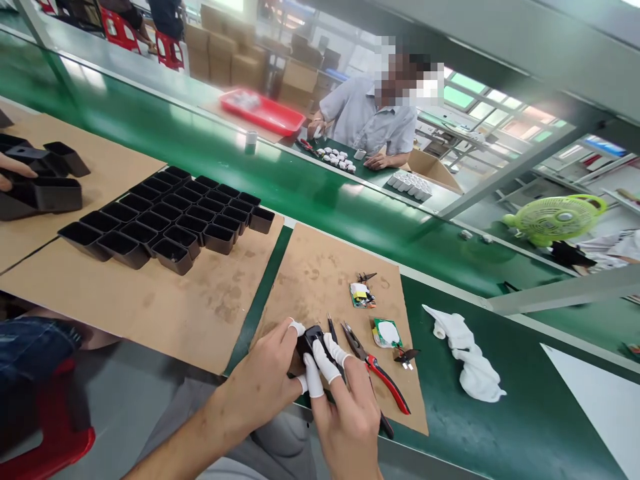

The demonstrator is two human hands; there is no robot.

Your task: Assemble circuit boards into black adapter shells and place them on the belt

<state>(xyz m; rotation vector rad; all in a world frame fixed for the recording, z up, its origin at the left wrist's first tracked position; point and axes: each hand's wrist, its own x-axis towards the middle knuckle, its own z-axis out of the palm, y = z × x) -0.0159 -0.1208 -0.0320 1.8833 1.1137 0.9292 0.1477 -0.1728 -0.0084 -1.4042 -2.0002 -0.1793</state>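
Note:
Both my hands hold one small black plastic housing (309, 339) over the near edge of a brown cardboard mat (320, 267). My left hand (265, 380) wraps it from the left, and my right hand (345, 407) pinches it from the right. White finger cots cover several fingertips. Red-handled cutters (380, 373) and thin tweezers (332, 328) lie just right of the housing. Farther up the mat are a round white part on a green board (386, 332), a small circuit board (361, 295) and a black two-pin plug piece (405, 356).
A block of several empty black housings (165, 220) stands on the cardboard at left, where another person's hand (13, 170) touches more of them. A white cloth (470, 353) lies on the green belt at right. A seated co-worker (370, 120) works across the conveyor. A green fan (555, 217) stands far right.

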